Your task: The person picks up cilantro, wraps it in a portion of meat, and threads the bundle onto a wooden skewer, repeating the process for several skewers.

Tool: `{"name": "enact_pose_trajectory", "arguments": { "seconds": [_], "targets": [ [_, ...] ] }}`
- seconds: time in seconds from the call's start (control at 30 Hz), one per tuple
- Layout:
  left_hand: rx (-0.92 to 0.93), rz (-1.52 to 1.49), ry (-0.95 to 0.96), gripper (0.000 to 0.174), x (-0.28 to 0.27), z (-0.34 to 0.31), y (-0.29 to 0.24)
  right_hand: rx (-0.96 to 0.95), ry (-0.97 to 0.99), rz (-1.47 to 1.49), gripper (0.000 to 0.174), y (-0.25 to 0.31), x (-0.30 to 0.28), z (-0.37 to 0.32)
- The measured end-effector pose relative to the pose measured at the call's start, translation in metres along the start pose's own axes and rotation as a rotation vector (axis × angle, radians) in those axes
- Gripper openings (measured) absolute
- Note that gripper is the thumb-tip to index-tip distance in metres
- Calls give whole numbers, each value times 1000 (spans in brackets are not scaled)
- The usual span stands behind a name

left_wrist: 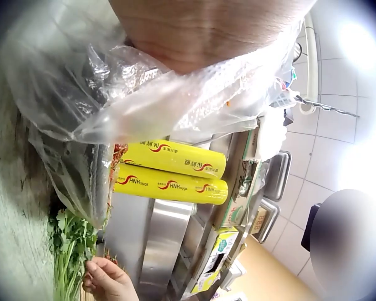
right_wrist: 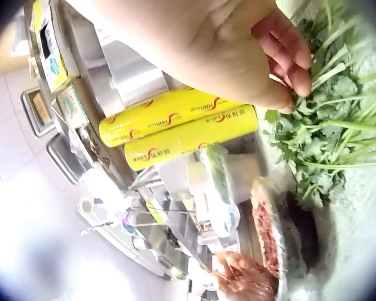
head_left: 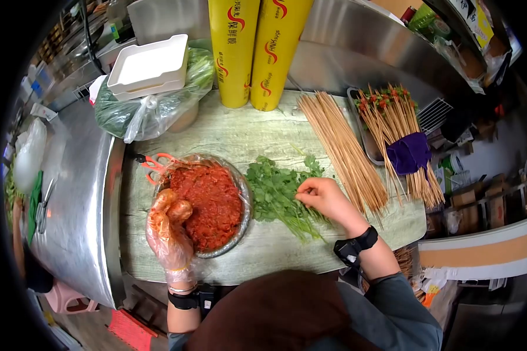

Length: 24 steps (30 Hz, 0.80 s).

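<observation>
**Across the tabletop [head_left: 252, 131], green herbs [head_left: 275, 190] under a pinching right hand [head_left: 329, 202]**

Just right of a bowl [head_left: 247, 205] of red mince [head_left: 208, 199], the herbs lie in a loose pile, leaves toward the back, pale stems toward the person. The bare right hand rests at the pile's right side — thumb and fingertips narrowed together on a bit of the leaves. The left hand [head_left: 168, 225], in a clear plastic glove smeared red, hangs over the bowl's left edge with its fingers bent; whether it holds anything I cannot tell. Behind that edge stick out orange handles [head_left: 156, 166].

Right of the herbs lies a fan of bare skewers [head_left: 342, 149]; beyond it, more sticks with red and green tips [head_left: 386, 98] are bundled under a purple cloth [head_left: 409, 153]. Two yellow rolls [head_left: 233, 52] stand at the back — left of them, a white tray [head_left: 149, 61] sits on a bag of greens [head_left: 149, 114].
</observation>
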<state>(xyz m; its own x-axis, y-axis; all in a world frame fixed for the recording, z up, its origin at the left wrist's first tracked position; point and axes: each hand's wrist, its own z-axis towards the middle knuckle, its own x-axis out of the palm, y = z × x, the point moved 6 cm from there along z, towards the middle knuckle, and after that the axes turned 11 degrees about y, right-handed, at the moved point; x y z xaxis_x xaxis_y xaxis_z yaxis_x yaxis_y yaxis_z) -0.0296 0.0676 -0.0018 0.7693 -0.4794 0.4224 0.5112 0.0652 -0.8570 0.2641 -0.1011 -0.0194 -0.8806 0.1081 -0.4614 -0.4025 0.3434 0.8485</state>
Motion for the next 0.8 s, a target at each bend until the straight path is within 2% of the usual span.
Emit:
{"name": "enact_pose_trajectory", "arguments": {
  "seconds": [0.07, 0.23, 0.37, 0.47, 0.6, 0.7, 0.8],
  "targets": [
    [6, -6, 5, 45, 2, 0, -1, 160, 61, 339, 10, -18, -7, -1],
    [-6, -1, 3, 45, 3, 0, -2, 141, 67, 618, 10, -24, -28, -8],
    [-21, 16, -24, 46, 4, 0, -1, 21, 40, 914, 10, -15, -38, -14],
    [-21, 25, -31, 46, 2, -1, 0, -8, -42, 887, 11, -16, -55, -18],
    [-14, 30, 6, 47, 1, -1, 0, 112, -184, 588, 11, -34, -69, -26],
    [-31, 18, 6, 47, 1, -1, 1, 210, -173, 339, 12, -52, -63, -29],
    [-34, 31, -4, 47, 1, -2, 0, 209, -152, -55, 15, -58, -53, -27]
  ]
}}
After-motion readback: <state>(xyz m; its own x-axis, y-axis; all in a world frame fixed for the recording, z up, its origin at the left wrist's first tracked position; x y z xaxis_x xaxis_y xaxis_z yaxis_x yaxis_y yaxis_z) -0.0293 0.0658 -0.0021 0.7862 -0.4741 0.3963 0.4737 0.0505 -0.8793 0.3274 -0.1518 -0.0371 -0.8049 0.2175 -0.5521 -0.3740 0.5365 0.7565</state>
